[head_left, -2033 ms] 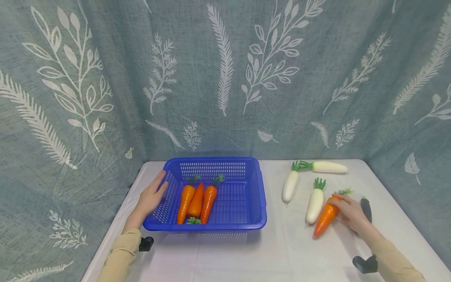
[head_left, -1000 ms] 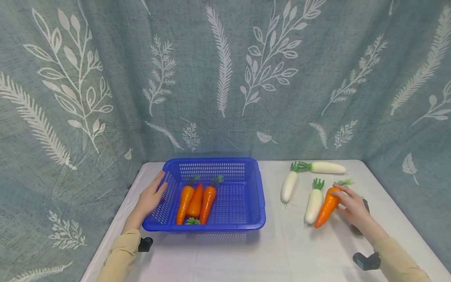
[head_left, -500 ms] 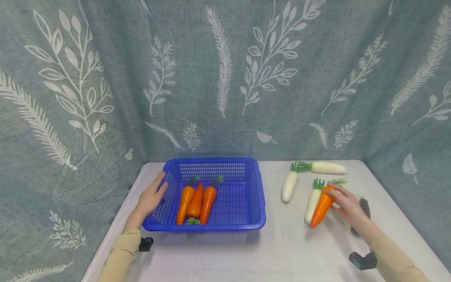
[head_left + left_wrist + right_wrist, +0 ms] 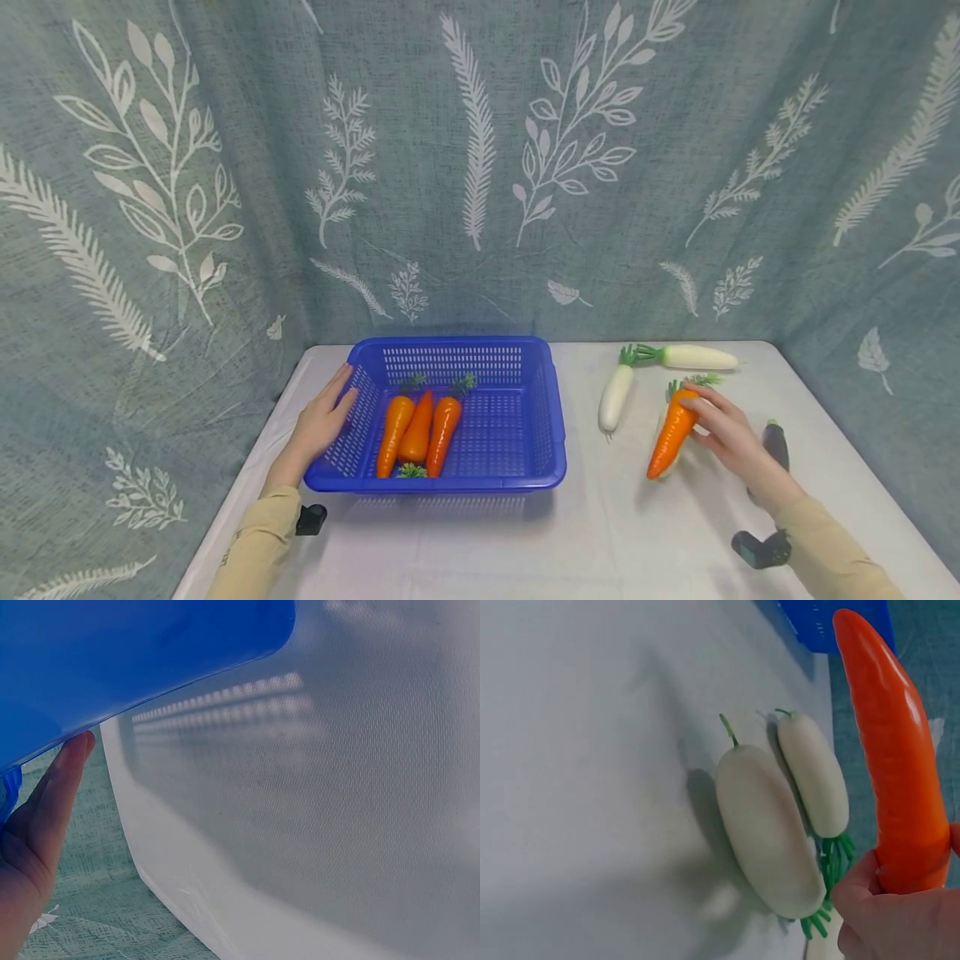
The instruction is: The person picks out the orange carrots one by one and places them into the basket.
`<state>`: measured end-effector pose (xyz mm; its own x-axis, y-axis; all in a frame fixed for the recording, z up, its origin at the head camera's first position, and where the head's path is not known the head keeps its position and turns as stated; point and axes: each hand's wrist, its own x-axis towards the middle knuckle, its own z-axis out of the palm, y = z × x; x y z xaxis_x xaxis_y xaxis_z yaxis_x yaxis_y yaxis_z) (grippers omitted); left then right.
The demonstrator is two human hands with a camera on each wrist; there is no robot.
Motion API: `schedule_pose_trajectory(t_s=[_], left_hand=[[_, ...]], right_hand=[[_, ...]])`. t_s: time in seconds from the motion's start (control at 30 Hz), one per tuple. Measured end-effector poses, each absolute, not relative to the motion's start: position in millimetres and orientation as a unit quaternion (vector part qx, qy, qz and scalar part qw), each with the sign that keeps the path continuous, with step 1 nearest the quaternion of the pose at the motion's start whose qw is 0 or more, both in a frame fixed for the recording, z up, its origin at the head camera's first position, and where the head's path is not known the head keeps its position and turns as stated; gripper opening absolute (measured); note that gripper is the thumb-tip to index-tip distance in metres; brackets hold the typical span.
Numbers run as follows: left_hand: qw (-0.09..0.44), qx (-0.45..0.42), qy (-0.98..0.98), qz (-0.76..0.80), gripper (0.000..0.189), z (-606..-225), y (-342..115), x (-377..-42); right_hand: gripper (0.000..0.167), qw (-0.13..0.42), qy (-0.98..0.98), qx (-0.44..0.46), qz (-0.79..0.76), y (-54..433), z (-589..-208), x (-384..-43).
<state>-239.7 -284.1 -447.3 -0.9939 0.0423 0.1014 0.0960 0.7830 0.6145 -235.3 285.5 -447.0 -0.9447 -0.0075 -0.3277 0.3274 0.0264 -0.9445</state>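
In the head view my right hand (image 4: 723,429) pinches an orange carrot (image 4: 672,433) near its leafy top, tip slanting down toward me. The carrot is raised over a white radish, mostly hidden behind it there; the right wrist view shows that radish (image 4: 761,825) lying on the cloth, beside a second white radish (image 4: 814,776). My left hand (image 4: 322,417) rests with straight fingers against the left side of a blue plastic basket (image 4: 435,483). Inside the basket lie three carrots (image 4: 444,433) side by side on its left half.
A white radish (image 4: 617,398) lies right of the basket, and another radish (image 4: 701,357) lies crosswise at the back. A dark eggplant (image 4: 776,446) is partly hidden behind my right wrist. The white-covered table (image 4: 585,542) ends at a patterned curtain (image 4: 480,167).
My right hand has lifted the carrot off the table and carried it leftward, from beside the nearest radish to over it. More of the eggplant shows now. My left hand has stayed on the basket.
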Motion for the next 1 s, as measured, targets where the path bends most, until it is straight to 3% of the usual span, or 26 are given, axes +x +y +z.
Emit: schedule_pose_trajectory(t_s=[0.3,0.67,0.8,1.0], left_hand=[[0.043,-0.038,-0.944,-0.324,0.056,-446,-284,-240],[0.049,-0.042,-0.943,-0.326,0.056,-449,-285,-242],[0.055,-0.045,-0.943,-0.324,0.056,-452,-286,-243],[0.05,-0.043,-0.943,-0.325,0.056,-453,-286,-244]], right_hand=[[0.053,0.125,0.685,0.107,-0.71,274,-444,-239],[0.061,0.112,0.697,0.077,-0.704,259,-447,-243],[0.051,0.106,0.678,0.046,-0.726,255,-447,-243],[0.057,0.113,0.664,0.057,-0.737,239,-438,-245]])
